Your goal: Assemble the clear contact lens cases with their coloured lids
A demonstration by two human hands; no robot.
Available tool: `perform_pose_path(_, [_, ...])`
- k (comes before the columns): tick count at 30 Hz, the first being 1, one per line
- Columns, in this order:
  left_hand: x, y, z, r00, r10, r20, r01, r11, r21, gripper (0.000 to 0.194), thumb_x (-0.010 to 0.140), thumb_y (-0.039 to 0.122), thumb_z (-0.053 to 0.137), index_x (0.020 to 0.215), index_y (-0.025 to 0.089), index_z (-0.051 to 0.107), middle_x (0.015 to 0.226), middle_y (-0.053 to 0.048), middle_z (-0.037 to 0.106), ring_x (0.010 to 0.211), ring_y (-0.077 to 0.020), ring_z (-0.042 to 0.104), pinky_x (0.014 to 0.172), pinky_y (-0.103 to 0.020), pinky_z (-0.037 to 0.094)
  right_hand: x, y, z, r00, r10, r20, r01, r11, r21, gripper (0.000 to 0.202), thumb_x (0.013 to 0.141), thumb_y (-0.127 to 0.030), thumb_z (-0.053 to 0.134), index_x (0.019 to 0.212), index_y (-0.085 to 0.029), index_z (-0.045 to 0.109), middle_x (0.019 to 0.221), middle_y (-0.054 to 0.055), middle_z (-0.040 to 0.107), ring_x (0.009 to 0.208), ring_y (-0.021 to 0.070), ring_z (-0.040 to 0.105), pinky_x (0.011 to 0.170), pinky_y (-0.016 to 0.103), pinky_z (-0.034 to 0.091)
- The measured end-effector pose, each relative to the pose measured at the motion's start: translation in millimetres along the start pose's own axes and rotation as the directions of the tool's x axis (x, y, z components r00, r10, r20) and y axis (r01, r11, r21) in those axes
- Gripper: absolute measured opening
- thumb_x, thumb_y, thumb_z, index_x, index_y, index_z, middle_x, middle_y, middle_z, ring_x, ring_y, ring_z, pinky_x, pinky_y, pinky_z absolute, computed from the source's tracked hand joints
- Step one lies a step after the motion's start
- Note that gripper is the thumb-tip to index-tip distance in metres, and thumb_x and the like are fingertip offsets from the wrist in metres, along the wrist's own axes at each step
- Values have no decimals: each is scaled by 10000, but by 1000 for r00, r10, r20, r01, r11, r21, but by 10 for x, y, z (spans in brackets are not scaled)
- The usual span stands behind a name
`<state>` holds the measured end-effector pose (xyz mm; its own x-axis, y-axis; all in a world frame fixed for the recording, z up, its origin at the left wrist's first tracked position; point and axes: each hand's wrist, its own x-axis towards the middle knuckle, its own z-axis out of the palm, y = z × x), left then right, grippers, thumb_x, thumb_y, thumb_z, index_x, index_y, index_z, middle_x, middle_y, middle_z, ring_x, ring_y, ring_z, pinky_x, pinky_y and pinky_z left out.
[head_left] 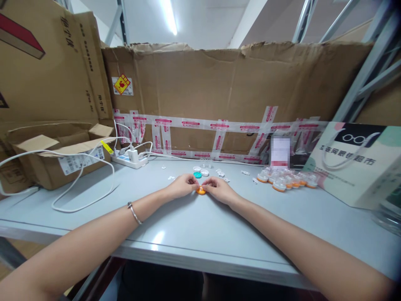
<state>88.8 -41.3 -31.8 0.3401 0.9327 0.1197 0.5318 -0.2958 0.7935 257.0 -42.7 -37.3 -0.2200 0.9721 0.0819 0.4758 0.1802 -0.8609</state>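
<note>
Between my two hands, a small round orange piece [201, 192] with something pale on top rests at the middle of the table. My left hand [184, 186] pinches at its left side, thumb and fingers pressed together. From the right, my right hand [218, 189] closes its fingertips on the same piece. Just behind my fingers lie a teal round piece [197, 175] and a white round piece [204, 172]. Small clear and white parts [220, 172] are scattered close by. The pale detail under my fingertips is too small to make out.
Several orange-and-clear round pieces [278, 184] are gathered at the right, beside a paper bag [347, 163]. On the left stand an open cardboard box [50, 167] and a power strip [138, 161] with a looping white cable [113, 175]. A taped cardboard wall [200, 92] closes the back.
</note>
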Motion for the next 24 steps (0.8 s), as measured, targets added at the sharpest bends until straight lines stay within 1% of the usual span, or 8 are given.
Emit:
perform_pose_path(10, [-32, 48, -17, 999, -9, 34, 9, 1000, -3, 242, 702, 346, 514, 774, 133, 603, 752, -21, 622, 691, -148, 556, 596, -226, 390, 49, 82, 19, 1000, -17, -2, 17, 1000, -20, 125, 719, -263, 561, 789, -160, 566, 717, 15, 642, 683, 138, 606, 637, 241, 441])
perform_pose_path(13, [-31, 40, -10, 999, -4, 37, 4, 1000, -3, 247, 692, 362, 535, 768, 134, 594, 742, -17, 615, 685, -147, 553, 599, -226, 392, 45, 82, 19, 1000, -26, 6, 26, 999, -29, 137, 711, -266, 567, 801, -162, 572, 720, 14, 652, 683, 137, 613, 634, 237, 443])
perform_pose_path(19, [-6, 5, 3, 999, 3, 43, -3, 1000, 0, 251, 681, 370, 559, 758, 133, 584, 695, -10, 591, 640, -137, 537, 563, -221, 381, 42, 104, 17, 998, -58, 0, 58, 994, -93, 183, 696, -313, 579, 811, -173, 596, 718, 9, 651, 664, 138, 589, 615, 242, 420])
perform_pose_path(24, [5, -23, 10, 999, 15, 41, -15, 1000, -3, 235, 677, 347, 568, 765, 131, 590, 731, -21, 605, 679, -144, 548, 598, -225, 402, 37, 132, 24, 996, -91, -12, 89, 984, -151, 195, 704, -342, 563, 822, -191, 602, 701, -6, 638, 648, 135, 560, 583, 238, 389])
